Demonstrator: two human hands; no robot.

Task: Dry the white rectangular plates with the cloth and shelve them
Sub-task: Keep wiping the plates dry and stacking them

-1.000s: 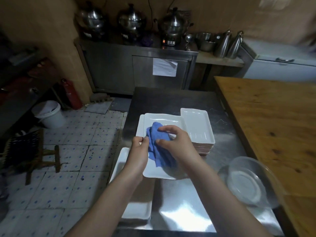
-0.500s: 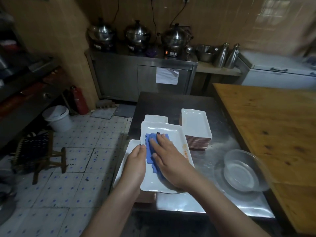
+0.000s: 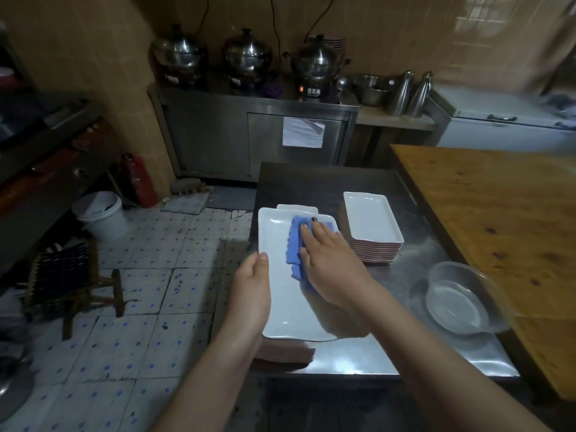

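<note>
White plate (image 3: 280, 304), its rim gripped by the left hand (image 3: 251, 294) while the flat right hand (image 3: 333, 269) presses the cloth (image 3: 294, 244), may skid off the desk (image 3: 374, 353) under hard wiping.

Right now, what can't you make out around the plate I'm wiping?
Head view: the right hand covers most of the blue cloth and the plate's right side.
Head view: the plate hides the stack beneath it, so no count.
Head view: the left hand's fingers are hidden under the plate's edge.
Head view: the paper on the cabinet door is too small to read.
</note>
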